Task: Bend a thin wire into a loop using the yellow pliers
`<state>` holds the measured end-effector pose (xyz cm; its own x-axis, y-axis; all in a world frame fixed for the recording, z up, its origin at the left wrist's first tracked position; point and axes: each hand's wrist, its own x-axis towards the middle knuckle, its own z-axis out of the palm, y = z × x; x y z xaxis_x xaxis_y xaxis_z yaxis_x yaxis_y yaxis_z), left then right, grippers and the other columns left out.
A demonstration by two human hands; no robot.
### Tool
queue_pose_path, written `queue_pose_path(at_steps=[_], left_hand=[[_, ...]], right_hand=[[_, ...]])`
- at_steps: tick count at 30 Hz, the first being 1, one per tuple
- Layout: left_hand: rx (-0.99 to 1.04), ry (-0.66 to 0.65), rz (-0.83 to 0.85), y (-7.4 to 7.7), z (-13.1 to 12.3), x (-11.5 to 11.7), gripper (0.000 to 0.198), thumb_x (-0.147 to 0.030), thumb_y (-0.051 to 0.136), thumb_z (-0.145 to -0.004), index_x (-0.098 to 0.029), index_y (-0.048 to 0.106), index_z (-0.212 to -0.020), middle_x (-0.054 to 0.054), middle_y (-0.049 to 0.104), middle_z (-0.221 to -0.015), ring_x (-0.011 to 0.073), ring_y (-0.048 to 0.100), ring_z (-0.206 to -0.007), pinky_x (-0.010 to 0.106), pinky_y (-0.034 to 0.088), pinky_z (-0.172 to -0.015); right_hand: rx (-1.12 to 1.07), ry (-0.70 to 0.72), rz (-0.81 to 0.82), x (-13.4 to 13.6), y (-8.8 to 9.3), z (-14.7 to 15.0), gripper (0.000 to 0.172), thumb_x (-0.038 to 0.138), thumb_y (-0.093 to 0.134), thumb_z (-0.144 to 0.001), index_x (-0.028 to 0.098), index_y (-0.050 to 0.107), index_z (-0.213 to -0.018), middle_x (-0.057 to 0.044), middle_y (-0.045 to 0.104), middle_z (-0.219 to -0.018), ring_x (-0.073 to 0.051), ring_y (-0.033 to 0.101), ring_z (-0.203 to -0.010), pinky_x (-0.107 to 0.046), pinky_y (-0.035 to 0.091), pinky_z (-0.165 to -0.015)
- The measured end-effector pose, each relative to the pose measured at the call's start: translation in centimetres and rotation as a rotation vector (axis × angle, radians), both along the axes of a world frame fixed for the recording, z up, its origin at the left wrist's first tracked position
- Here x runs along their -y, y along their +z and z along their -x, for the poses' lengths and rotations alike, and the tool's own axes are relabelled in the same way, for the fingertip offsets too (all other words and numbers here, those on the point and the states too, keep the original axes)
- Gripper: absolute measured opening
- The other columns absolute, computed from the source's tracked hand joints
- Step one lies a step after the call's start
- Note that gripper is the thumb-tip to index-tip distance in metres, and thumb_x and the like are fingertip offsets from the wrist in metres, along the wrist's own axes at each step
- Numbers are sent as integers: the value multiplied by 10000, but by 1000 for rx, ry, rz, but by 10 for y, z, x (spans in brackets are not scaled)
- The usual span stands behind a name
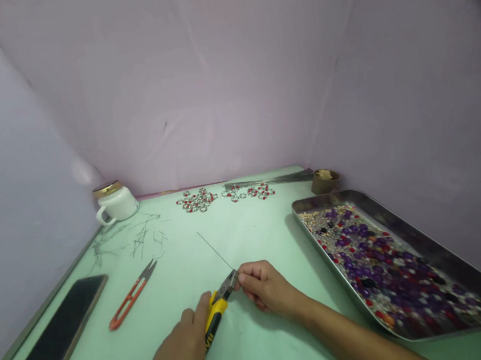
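Observation:
My left hand (179, 352) is wrapped round the yellow and black handles of a pair of pliers (219, 306). The pliers' jaws point up and right, meeting a thin metal wire (215, 251) near its lower end. Pinched fingers of my right hand (265, 287) are at that same end, right beside the jaws. From there the wire slants up to the left, its far end free above the table. Whatever else sits between my right fingertips is hidden.
Orange thread snips (130, 297) and a phone (53, 343) lie at left, near wire scraps (141, 239) and a white mug (119, 205). Beaded rings (195, 201), a wire bundle (270, 181) and a small brown pot (324, 182) sit behind. A metal tray (333, 267) of beads stands right.

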<state>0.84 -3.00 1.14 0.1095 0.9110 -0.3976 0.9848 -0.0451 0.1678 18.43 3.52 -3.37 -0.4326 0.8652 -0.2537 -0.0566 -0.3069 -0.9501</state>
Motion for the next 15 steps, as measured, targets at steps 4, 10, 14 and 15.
queue_pose_path(at_steps=[4, 10, 14, 15], left_hand=[[4, 7, -4, 0, 0, 0, 755, 26, 404, -651, -192, 266, -1361, 101, 539, -1173, 196, 512, -1092, 245, 358, -933], [3, -5, 0, 1, 0, 0, 761, 31, 393, -646, -197, 262, -1360, 97, 539, -1172, 192, 514, -1087, 239, 367, -918], [0, -4, 8, 0, 0, -1, 764, 34, 389, -648, -194, 252, -1363, 101, 541, -1160, 192, 514, -1086, 239, 369, -914], [-2, -3, 11, 0, 0, -1, 763, 35, 387, -650, -196, 249, -1364, 101, 541, -1159, 191, 514, -1086, 239, 368, -915]], right_hand=[[2, -3, 5, 0, 3, 1, 175, 281, 505, -753, 129, 548, -677, 87, 386, -391, -33, 260, -272, -166, 183, -286], [14, -5, 0, 0, 2, 1, 172, 271, 496, -763, 131, 549, -680, 87, 386, -392, -36, 260, -270, -170, 184, -289], [18, 0, -7, 0, 0, 0, 171, 271, 503, -767, 127, 557, -692, 84, 394, -405, -34, 273, -273, -169, 189, -295], [17, 1, -10, 0, 1, 0, 173, 271, 501, -769, 126, 557, -693, 85, 392, -403, -34, 274, -273, -169, 188, -296]])
